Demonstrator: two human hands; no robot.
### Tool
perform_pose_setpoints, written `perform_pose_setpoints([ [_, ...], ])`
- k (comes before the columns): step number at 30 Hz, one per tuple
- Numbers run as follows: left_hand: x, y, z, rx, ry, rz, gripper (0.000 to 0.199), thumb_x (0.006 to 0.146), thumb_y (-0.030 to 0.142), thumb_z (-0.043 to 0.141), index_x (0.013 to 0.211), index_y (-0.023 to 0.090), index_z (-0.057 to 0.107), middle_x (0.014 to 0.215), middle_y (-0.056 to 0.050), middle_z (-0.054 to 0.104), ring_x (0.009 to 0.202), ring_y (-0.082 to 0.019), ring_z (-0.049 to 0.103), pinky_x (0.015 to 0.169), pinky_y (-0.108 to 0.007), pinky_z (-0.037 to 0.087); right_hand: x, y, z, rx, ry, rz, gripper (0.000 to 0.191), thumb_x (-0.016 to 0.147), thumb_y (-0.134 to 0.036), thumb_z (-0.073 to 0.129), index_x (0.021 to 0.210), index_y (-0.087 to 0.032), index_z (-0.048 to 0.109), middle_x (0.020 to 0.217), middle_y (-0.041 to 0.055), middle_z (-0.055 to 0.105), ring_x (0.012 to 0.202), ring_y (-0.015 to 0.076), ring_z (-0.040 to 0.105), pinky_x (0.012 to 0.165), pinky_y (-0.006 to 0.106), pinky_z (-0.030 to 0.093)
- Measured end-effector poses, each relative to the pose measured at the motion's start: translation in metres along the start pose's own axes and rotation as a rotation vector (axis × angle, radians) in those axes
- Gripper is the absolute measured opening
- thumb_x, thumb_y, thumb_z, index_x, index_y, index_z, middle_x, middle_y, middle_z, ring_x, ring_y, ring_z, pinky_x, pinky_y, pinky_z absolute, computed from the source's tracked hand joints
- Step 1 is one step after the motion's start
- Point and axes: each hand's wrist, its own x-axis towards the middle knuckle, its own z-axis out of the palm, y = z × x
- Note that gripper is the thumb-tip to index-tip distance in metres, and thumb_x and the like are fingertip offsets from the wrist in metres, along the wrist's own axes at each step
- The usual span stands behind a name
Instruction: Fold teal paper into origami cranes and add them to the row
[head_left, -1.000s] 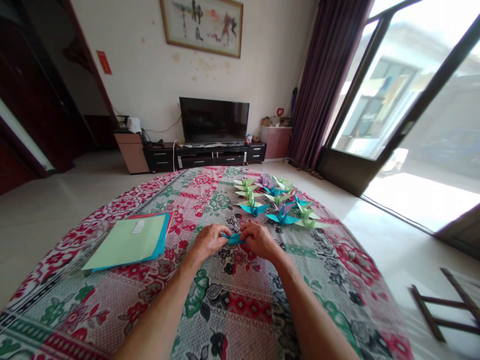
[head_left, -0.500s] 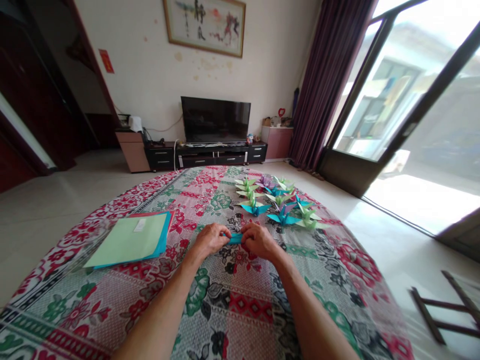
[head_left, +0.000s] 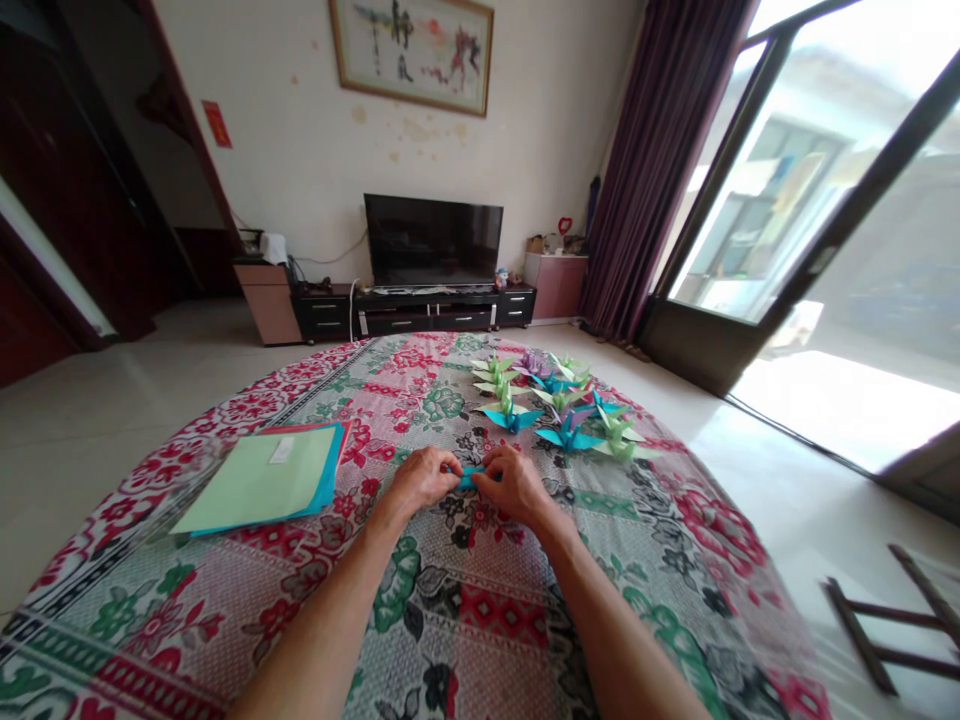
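Note:
Between my two hands is a small piece of folded blue paper (head_left: 469, 478), held just over the patterned tablecloth (head_left: 499, 610). My left hand (head_left: 426, 478) pinches its left end between thumb and fingers. At the other end, my right hand (head_left: 516, 482) grips it with the fingertips close to those of the left. Much of the paper is hidden by the fingers, so its exact fold cannot be made out. Beyond my right hand stand several folded paper cranes in rows, among them a blue crane (head_left: 568, 434) and a green crane (head_left: 619, 436).
Left of my hands lies a stack of paper sheets (head_left: 259, 478), green on top with blue and red edges below, bearing a small white slip (head_left: 282, 450). A television (head_left: 433, 240) stands past the table. To the right on the floor is a dark wooden frame (head_left: 896, 620).
My right hand has shifted slightly left along the blue paper, narrowing the gap between the hands. The left hand keeps its pinch. The cranes and the stack stay put.

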Motion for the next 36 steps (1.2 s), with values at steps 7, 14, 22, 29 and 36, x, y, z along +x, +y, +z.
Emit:
perform_pose_setpoints([
  [7, 0.0, -0.001, 0.0, 0.01, 0.004, 0.017, 0.02, 0.067, 0.026, 0.06, 0.083, 0.024, 0.073, 0.077, -0.001, 0.068, 0.07, -0.014, 0.058, 0.061, -0.02, 0.039, -0.001, 0.004, 0.002, 0.029, 0.006, -0.016, 0.021, 0.068, -0.019, 0.067, 0.048, -0.015, 0.059, 0.081, 0.0047, 0.063, 0.076, 0.0138, 0.058, 0.069, 0.024, 0.043],
  [14, -0.001, 0.0, 0.0, 0.006, -0.01, 0.018, 0.021, 0.067, 0.028, 0.059, 0.083, 0.024, 0.073, 0.076, -0.001, 0.068, 0.07, -0.014, 0.057, 0.061, -0.021, 0.038, -0.004, 0.002, 0.003, 0.038, 0.005, -0.021, 0.016, 0.068, -0.016, 0.068, 0.056, -0.015, 0.057, 0.074, 0.0025, 0.058, 0.074, 0.0133, 0.053, 0.068, 0.023, 0.041],
  [22, -0.001, -0.002, 0.0, 0.001, 0.006, 0.042, 0.021, 0.069, 0.028, 0.059, 0.083, 0.023, 0.072, 0.074, 0.0, 0.067, 0.068, -0.013, 0.057, 0.061, -0.02, 0.039, -0.004, 0.003, 0.005, 0.032, -0.027, -0.055, 0.004, 0.071, -0.014, 0.064, 0.073, -0.017, 0.062, 0.079, 0.0019, 0.054, 0.08, 0.0152, 0.05, 0.073, 0.026, 0.038],
  [29, -0.002, -0.002, 0.001, 0.006, 0.011, 0.041, 0.021, 0.07, 0.028, 0.057, 0.084, 0.024, 0.072, 0.074, -0.001, 0.066, 0.07, -0.014, 0.058, 0.062, -0.021, 0.039, -0.006, 0.002, 0.012, -0.068, -0.067, -0.089, 0.022, 0.075, -0.009, 0.054, 0.08, -0.024, 0.07, 0.091, 0.0038, 0.058, 0.088, 0.0175, 0.051, 0.081, 0.03, 0.036],
  [36, -0.003, -0.005, 0.002, 0.027, -0.007, 0.079, 0.023, 0.073, 0.027, 0.053, 0.086, 0.024, 0.072, 0.079, -0.002, 0.067, 0.072, -0.014, 0.058, 0.064, -0.021, 0.04, -0.009, -0.011, 0.012, -0.123, 0.002, -0.06, 0.014, 0.075, -0.017, 0.057, 0.073, -0.022, 0.07, 0.089, 0.0048, 0.06, 0.085, 0.0181, 0.053, 0.08, 0.03, 0.038],
])
